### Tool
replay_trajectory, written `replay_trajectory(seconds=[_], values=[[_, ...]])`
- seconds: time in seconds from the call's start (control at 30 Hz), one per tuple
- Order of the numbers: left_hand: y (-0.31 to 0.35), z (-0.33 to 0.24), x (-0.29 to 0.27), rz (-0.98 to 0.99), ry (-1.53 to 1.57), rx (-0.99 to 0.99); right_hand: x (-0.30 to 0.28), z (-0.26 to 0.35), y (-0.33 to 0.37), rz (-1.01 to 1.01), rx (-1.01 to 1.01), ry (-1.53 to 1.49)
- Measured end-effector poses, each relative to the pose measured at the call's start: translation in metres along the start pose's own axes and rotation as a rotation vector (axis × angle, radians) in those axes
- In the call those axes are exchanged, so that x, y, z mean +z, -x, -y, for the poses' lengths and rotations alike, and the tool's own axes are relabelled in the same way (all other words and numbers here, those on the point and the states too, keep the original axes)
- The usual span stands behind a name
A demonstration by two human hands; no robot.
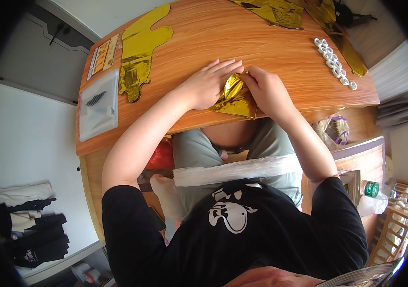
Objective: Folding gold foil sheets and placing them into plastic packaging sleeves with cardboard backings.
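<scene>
Brightly reflective gold foil [236, 101], crinkled, roughly triangular in outline.

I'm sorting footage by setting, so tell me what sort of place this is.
Probably a room in a home: clothes at the left, a grey door at the upper left, and what looks like a grey curtain at the right.

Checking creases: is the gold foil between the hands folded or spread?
Not spread flat: the gold foil is creased between left hand and right hand; whether folded, cannot tell.
</scene>
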State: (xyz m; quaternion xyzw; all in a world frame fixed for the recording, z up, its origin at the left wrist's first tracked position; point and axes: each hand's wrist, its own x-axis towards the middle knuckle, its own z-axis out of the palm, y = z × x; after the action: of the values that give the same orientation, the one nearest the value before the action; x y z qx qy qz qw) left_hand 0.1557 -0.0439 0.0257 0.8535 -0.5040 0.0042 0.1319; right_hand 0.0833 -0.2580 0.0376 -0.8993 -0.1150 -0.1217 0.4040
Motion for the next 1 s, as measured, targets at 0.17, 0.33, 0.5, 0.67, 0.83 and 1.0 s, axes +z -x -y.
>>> replay_trajectory(seconds=[0.17,0.33,0.5,0.67,0.83,1.0], values=[[0.0,0.006,0.002,-0.026,0.045,0.004,0.011,-0.005,-0.004,-0.065,-0.091,0.101],[0.004,0.011,0.006,-0.149,0.263,0.001,0.014,0.001,-0.004,-0.034,-0.072,0.153],[0.013,0.012,-0.032,0.025,0.193,-0.142,0.016,-0.001,-0.004,-0.047,-0.051,0.205],[0.045,0.02,-0.04,0.2,0.129,-0.24,0.019,0.001,-0.004,-0.056,-0.077,0.212],[0.05,0.026,-0.039,0.195,0.176,-0.148,0.02,0.002,-0.004,-0.069,-0.08,0.232],[0.051,0.029,-0.041,0.237,0.159,-0.115,0.023,0.002,-0.003,-0.083,-0.08,0.234]])
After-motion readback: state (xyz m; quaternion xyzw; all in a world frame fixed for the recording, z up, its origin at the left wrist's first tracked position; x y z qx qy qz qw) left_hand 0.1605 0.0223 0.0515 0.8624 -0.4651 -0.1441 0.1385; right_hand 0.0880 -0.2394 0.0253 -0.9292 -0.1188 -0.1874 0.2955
